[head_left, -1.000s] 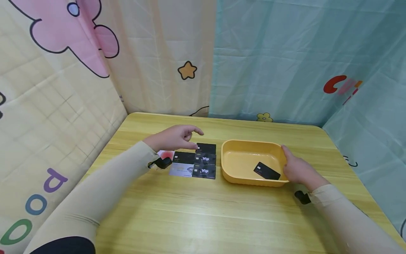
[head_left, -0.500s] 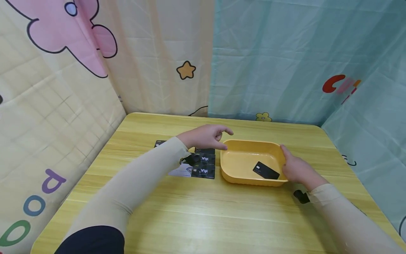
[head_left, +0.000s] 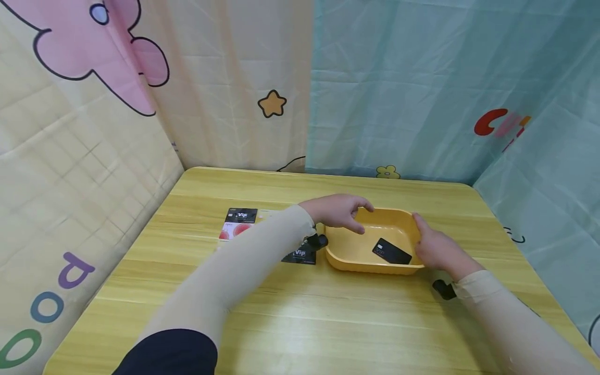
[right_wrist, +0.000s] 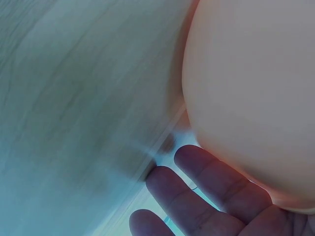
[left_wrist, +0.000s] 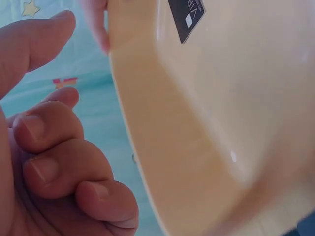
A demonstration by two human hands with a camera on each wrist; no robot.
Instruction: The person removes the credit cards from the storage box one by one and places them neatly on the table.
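Note:
My left hand (head_left: 337, 211) is over the left part of a yellow plastic basin (head_left: 356, 266), with thumb and index finger spread apart and nothing between them. In the left wrist view, its other fingers (left_wrist: 69, 162) curl loosely beside the basin wall. A black VIP card (head_left: 391, 251) lies inside the basin towards its near right corner. My right hand (head_left: 438, 249) holds the basin's right end, its index finger along the rim. The right wrist view shows several of its fingers (right_wrist: 221, 187) against the basin's outer wall; the thumb is hidden there.
Left of the basin, a black Vip card (head_left: 241, 215), a pink-patterned card (head_left: 236, 229) and another black Vip card (head_left: 300, 255) lie on the wooden table (head_left: 290, 312). The left sleeve (head_left: 253, 265) covers part of this group. Printed curtains (head_left: 398, 94) hang behind the table.
My left hand has moved right from above the cards to over the basin, thumb and index finger still apart. The right hand, basin and the card in it have stayed in place.

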